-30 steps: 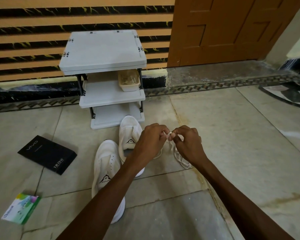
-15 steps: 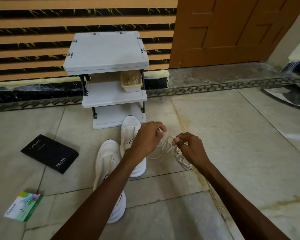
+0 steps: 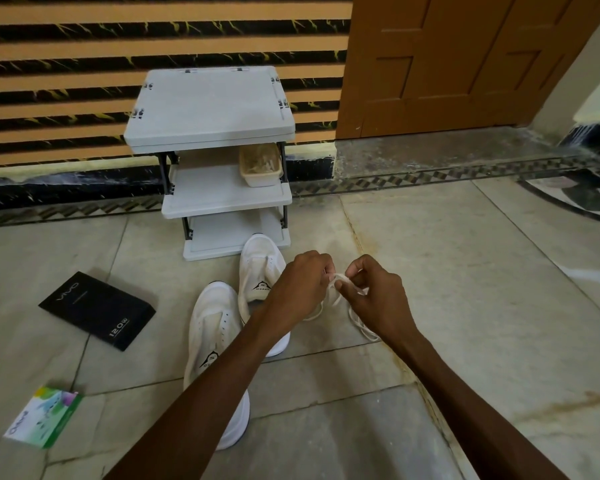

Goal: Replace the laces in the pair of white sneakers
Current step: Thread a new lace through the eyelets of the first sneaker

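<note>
Two white sneakers stand on the floor tiles with no laces in their eyelets. The nearer sneaker [image 3: 212, 327] is partly hidden by my left forearm; the farther sneaker [image 3: 259, 268] sits just behind it. A white lace [image 3: 338, 278] is stretched between my hands, and its loose loops trail to the floor under my right wrist. My left hand [image 3: 300, 282] pinches one part of the lace, above and to the right of the farther sneaker. My right hand [image 3: 374, 292] pinches it a few centimetres to the right.
A small white three-tier rack [image 3: 210, 109] stands against the striped wall, with a beige basket [image 3: 260, 164] on its middle shelf. A black box [image 3: 96, 310] and a green-and-white box [image 3: 44, 417] lie on the floor at left. A brown door [image 3: 465, 60] is at back right.
My hands came apart half a second ago with the lace strung between them, and have now drawn close together again, the right hand rising back level with the left.
</note>
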Tool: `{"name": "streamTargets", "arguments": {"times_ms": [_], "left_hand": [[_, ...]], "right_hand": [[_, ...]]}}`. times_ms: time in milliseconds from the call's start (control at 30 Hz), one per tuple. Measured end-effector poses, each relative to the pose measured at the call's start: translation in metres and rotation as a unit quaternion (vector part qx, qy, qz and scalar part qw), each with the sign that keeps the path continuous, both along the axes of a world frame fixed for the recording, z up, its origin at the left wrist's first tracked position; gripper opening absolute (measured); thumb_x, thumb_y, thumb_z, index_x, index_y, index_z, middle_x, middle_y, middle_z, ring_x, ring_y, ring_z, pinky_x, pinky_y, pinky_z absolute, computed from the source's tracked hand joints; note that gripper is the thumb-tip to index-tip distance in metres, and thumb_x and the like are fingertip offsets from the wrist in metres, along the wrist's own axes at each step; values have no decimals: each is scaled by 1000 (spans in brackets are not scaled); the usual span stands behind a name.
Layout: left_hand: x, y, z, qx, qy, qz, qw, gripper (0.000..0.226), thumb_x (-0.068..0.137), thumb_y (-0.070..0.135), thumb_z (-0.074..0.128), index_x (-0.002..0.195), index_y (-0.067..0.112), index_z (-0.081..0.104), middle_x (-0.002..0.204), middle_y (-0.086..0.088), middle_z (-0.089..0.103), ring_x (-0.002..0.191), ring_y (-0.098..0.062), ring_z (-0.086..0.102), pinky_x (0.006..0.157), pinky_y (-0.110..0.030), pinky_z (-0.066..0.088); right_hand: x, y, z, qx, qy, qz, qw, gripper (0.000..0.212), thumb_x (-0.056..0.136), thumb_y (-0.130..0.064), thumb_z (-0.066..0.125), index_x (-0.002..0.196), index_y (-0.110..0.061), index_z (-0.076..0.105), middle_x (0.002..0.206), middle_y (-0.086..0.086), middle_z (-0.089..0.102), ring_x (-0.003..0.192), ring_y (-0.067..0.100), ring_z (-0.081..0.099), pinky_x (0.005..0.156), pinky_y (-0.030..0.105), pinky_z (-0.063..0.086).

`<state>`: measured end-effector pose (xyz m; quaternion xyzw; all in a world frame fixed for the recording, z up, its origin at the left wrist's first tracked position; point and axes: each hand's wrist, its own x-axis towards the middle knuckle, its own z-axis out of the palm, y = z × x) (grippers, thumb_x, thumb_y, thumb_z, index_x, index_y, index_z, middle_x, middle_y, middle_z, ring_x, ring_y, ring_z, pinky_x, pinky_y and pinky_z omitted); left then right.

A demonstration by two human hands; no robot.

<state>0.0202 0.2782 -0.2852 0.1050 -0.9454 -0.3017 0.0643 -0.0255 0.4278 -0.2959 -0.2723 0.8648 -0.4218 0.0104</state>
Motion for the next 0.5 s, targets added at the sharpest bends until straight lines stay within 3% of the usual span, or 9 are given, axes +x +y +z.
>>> {"name": "streamTargets", "arguments": {"times_ms": [133,200,400,500], "left_hand": [[1,1,-2,-19,-14,-9,1000,11,91,8,58,86,12,66,86,1,55,80,-19,58,73,-32,48],[1,1,-2,-22,-18,-6,1000,11,90,6,58,85,12,66,86,1,56,81,-20,59,73,-32,49],[1,0,4,-80,-1,32,996,10,94,11,55,95,7,64,99,-9,61,88,-24,61,75,-31,48],[2,-4,10,-109,32,92,989,14,96,10,51,103,4,62,106,-11,61,91,-23,62,78,-27,49]], "right_hand": [[-1,0,3,25,121,40,991,4,89,-23,70,89,-19,69,70,-5,69,62,10,62,59,26,50],[-2,0,3,60,156,45,985,8,90,-15,65,88,-16,72,76,-2,71,66,16,64,63,30,51],[-6,-3,-1,175,150,11,973,17,93,-17,57,89,-18,73,77,0,73,65,20,65,72,33,51],[-3,-1,-6,210,132,10,969,16,88,-12,53,83,-21,66,70,-5,65,58,17,56,71,31,46]]}}
